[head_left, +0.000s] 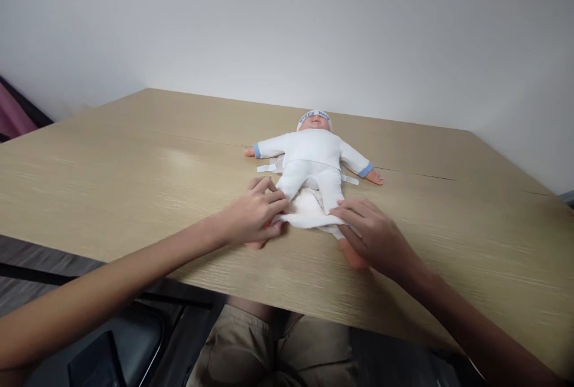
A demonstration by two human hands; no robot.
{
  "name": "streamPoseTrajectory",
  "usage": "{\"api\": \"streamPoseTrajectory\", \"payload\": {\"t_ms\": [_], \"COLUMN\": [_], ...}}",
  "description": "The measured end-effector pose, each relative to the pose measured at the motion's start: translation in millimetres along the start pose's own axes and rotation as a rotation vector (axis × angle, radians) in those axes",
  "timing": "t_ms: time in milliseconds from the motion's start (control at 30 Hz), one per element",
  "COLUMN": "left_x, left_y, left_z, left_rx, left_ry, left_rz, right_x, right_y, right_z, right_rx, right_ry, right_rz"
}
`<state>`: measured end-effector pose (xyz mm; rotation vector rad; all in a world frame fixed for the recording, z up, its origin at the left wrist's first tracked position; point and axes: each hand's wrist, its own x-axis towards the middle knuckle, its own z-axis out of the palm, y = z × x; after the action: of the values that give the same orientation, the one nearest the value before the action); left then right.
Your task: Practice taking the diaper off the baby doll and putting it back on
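Note:
A baby doll [313, 146] in a white suit with blue cuffs and a lettered white hat lies on its back, arms spread and feet toward me. Beneath its hips and between its legs is a white diaper [307, 218], whose tabs stick out on both sides of the waist. My left hand [260, 210] pinches the left end of the diaper's front edge, by the doll's leg. At the opposite end, the fingers of my right hand [370, 231] close on the same edge. The doll's feet are partly hidden by my hands.
The doll rests on a wooden table [134, 160] with a thin seam across it. Behind it rises a pale wall [287, 34]. Below the near edge are a dark chair [125, 339] and my knees in khaki shorts [242, 339].

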<state>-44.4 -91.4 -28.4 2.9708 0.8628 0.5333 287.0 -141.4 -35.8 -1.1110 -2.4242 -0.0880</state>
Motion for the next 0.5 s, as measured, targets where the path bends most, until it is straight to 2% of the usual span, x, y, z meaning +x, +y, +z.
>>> {"api": "streamPoseTrajectory", "payload": {"t_ms": [133,300,400,500], "left_x": [21,75,110,135], "left_y": [-15,-52,-79,-104], "left_z": [-8.2,-16.4,-9.5,8.2], "left_rx": [-0.157,-0.372,-0.477,-0.644], "left_ry": [0.117,0.281,0.291,0.259], "left_rz": [-0.13,-0.226,-0.394,-0.547], "right_x": [26,72,100,123], "right_y": [13,41,70,101], "right_z": [-7,-14,-7,11], "right_rx": [0.13,0.202,0.277,0.467], "right_ry": [0.08,0.146,0.132,0.096], "right_rz": [0.169,0.398,0.519,0.648]}}
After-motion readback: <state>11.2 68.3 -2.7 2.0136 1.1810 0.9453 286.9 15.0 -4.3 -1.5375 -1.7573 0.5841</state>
